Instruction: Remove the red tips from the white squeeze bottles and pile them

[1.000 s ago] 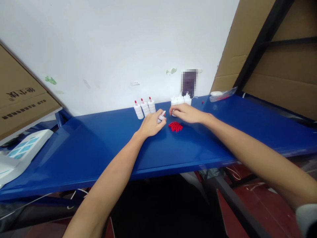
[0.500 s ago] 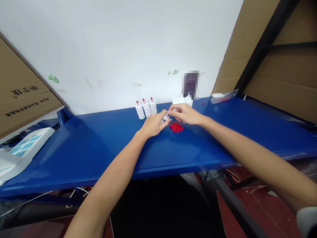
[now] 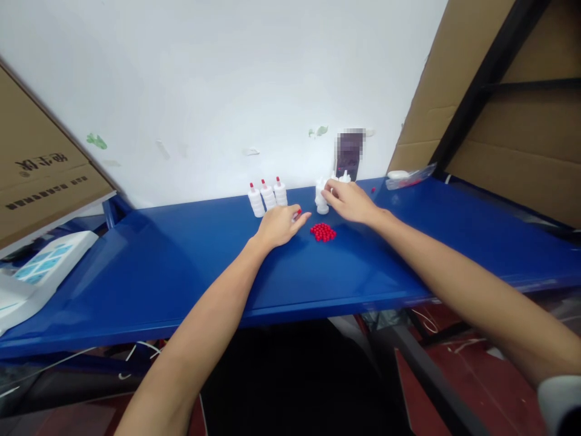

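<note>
My left hand (image 3: 279,225) is closed around a small squeeze bottle (image 3: 295,218), mostly hidden by the fingers. Its red tip pokes out by the thumb. My right hand (image 3: 347,200) grips a white squeeze bottle (image 3: 322,208) at its upper part; this one stands in front of other white bottles (image 3: 345,177) with bare white nozzles. Between and below both hands lies a pile of small red caps (image 3: 323,232). Beyond my left hand, three white bottles with red tips (image 3: 268,197) stand upright in a row.
The blue table (image 3: 181,260) runs along a white wall. A dark phone-like object (image 3: 349,154), partly blurred, leans behind the bottles. To the right lie a plastic bag (image 3: 412,177) and a stray red cap (image 3: 373,189). A white device (image 3: 49,272) and a cardboard box (image 3: 45,145) are at left.
My right hand has left the bottle in my left hand and moved right to the white bottles, gripping one. A red tip now shows on the left hand's bottle, where white showed before.
</note>
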A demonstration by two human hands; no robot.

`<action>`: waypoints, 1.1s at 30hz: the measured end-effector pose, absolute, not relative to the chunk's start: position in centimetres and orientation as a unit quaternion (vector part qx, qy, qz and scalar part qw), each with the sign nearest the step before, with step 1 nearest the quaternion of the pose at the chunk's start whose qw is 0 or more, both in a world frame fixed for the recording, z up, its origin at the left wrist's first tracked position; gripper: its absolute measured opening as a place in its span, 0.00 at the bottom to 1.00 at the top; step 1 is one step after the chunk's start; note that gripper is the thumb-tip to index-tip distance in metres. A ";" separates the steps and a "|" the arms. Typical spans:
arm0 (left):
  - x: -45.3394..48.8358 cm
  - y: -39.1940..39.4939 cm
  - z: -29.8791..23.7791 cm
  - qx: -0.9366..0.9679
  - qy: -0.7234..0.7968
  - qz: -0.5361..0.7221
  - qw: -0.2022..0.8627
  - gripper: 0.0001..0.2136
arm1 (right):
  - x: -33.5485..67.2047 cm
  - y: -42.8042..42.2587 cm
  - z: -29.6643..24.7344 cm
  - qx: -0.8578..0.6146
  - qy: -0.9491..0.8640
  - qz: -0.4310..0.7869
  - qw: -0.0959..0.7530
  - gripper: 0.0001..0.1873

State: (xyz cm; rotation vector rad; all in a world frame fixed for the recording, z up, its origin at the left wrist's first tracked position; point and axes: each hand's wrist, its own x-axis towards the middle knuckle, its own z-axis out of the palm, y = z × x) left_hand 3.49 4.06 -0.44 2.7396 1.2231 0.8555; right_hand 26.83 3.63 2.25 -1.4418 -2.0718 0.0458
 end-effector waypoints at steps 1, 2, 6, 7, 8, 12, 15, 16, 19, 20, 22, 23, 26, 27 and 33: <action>3.5 4.0 -0.4 0.876 0.395 0.276 0.009 0.19 | 26.9 3.7 2.2 -0.557 -0.779 0.004 0.289 0.14; 3.6 3.9 -0.3 0.873 0.399 0.278 0.009 0.17 | 26.9 3.7 2.1 -0.568 -0.774 -0.007 0.278 0.15; 3.7 3.6 0.0 0.865 0.413 0.284 0.010 0.12 | 27.0 4.0 1.8 -0.597 -0.763 -0.028 0.249 0.16; 3.7 3.6 0.1 0.865 0.414 0.284 0.012 0.12 | 27.0 4.1 1.7 -0.599 -0.763 -0.029 0.241 0.16; 3.7 3.6 0.1 0.865 0.413 0.286 0.014 0.12 | 27.1 4.2 1.7 -0.601 -0.764 -0.030 0.234 0.16; 3.7 3.6 0.3 0.864 0.397 0.309 0.026 0.13 | 27.3 4.5 1.4 -0.611 -0.761 -0.033 0.215 0.17; 3.6 3.6 0.4 0.857 0.393 0.331 0.035 0.12 | 27.3 4.5 1.3 -0.614 -0.760 -0.033 0.213 0.17; 3.6 3.5 0.4 0.854 0.395 0.336 0.040 0.11 | 27.3 4.5 1.3 -0.613 -0.759 -0.034 0.216 0.17; 3.3 3.4 0.5 0.843 0.408 0.347 0.044 0.05 | 27.3 4.5 1.3 -0.604 -0.755 -0.036 0.253 0.18; 3.3 3.4 0.5 0.839 0.414 0.350 0.041 0.04 | 27.3 4.5 1.4 -0.599 -0.751 -0.036 0.277 0.19; 3.2 3.3 0.5 0.832 0.423 0.357 0.032 0.05 | 27.1 4.4 1.6 -0.584 -0.740 -0.029 0.332 0.20; 3.2 3.3 0.4 0.832 0.421 0.360 0.027 0.05 | 27.0 4.3 1.7 -0.577 -0.732 -0.025 0.362 0.21; 3.3 3.4 0.3 0.851 0.387 0.356 0.011 0.06 | 26.3 3.7 2.0 -0.556 -0.701 -0.026 0.446 0.21; 3.3 3.5 0.2 0.859 0.373 0.351 0.003 0.07 | 26.0 3.4 2.1 -0.550 -0.690 -0.030 0.469 0.20; 3.4 3.9 0.0 0.880 0.309 0.360 -0.013 0.09 | 24.7 2.0 1.9 -0.505 -0.703 -0.023 0.499 0.17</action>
